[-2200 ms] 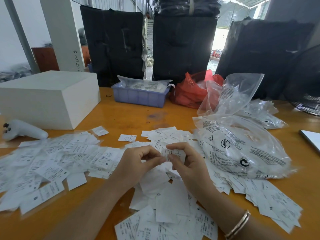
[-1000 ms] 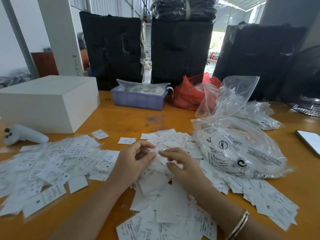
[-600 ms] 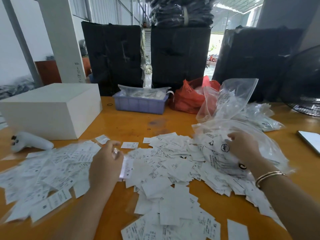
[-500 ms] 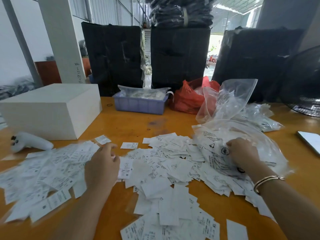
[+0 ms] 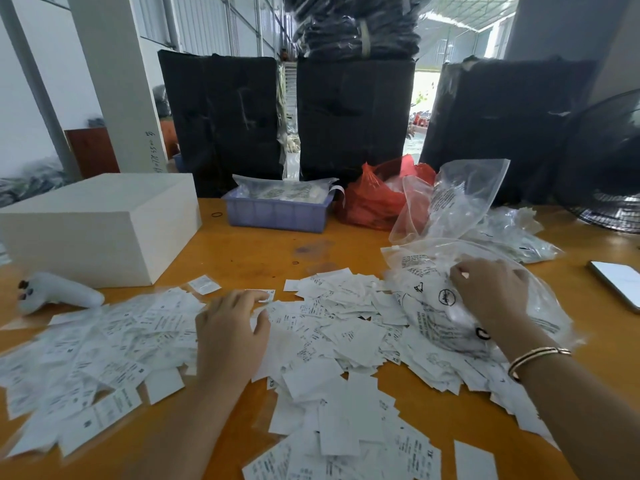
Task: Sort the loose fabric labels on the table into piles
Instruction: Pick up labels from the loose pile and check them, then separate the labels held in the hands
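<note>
Three black wrapped bales stand behind the table, a white pillar at far left, a fan at far right. White box closed, contents unseen. Blue bin holds a clear packet of printed pieces. Red bag, contents unclear. Clear bags upright and crumpled behind a bulging printed bag; what fills it is unclear. Orange wooden tabletop. Labels heaped centre and spilling forward; a second spread, blurred, lies at left. Left hand flat on labels between both heaps, fingers spread, fingertips near one loose label. Right hand rests on the printed bag, fingers curled; whether it pinches the film I cannot tell. Bracelet on right wrist. White controller left; phone right.
</note>
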`<state>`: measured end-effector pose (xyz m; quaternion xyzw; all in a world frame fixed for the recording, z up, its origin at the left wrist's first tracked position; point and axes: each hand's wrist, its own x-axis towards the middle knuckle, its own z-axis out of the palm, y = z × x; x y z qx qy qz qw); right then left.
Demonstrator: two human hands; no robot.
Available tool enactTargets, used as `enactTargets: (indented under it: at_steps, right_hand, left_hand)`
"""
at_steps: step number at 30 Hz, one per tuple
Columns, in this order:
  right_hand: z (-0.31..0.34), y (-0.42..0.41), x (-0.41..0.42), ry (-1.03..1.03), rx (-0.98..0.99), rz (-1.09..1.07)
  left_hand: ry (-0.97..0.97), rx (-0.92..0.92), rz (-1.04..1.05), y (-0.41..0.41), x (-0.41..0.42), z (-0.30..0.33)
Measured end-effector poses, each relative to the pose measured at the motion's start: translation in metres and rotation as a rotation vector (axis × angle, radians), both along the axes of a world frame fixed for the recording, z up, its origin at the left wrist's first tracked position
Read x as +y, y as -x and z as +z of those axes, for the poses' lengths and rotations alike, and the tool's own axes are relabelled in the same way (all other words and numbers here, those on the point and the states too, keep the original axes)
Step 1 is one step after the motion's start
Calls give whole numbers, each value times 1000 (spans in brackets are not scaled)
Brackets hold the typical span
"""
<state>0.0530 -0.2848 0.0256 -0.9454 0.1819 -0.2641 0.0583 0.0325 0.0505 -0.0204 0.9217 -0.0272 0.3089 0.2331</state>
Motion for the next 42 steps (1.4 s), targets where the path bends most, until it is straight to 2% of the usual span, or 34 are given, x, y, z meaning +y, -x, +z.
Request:
enactTargets:
  at_steps: [2,5,7,9,11,13,17,20,22,24,27,30,33,37,39,42]
  right_hand:
    - [6,4,13,-55,-160,137]
    - [16,14,50,-306,-297,501]
    - [17,26,78,-455,-211,706]
    - [12,35,104,-607,-38,830]
    - [3,40,124,-725,72,907]
    - [-6,42,136,-814,93,961]
    - [-20,41,145,-859,75,991]
    - [-29,34,142,-907,-26,840]
    - [-34,28,135,-795,-56,683]
    - [-40,23,129,-535,22,596]
    - [-49,21,124,-210,174,562]
    - [-48,26,123,-39,263,549]
    - [-42,29,115,-99,318,603]
    - [-37,32,104,-126,393,678]
    - [-35,33,103,-137,398,685]
    - [-35,32,103,-261,373,711]
  left_hand:
    - [30,-24,-97,3,-5,1]
    - [119,-21,-302,7,-14,2]
    - [191,43,-429,11,-18,2]
    - [262,127,-516,13,-21,4]
    - [358,212,-574,15,-21,6]
    - [434,273,-621,14,-22,7]
    - [476,160,-556,13,-24,6]
    - [643,157,-467,11,-24,6]
    - [797,161,-451,10,-23,6]
    - [913,149,-463,9,-22,7]
    - [942,121,-440,8,-21,6]
    - [895,81,-377,7,-20,4]
    - [807,39,-338,6,-18,3]
    - [800,53,-331,4,-17,2]
    - [793,64,-340,4,-18,2]
    - [775,72,-357,6,-19,3]
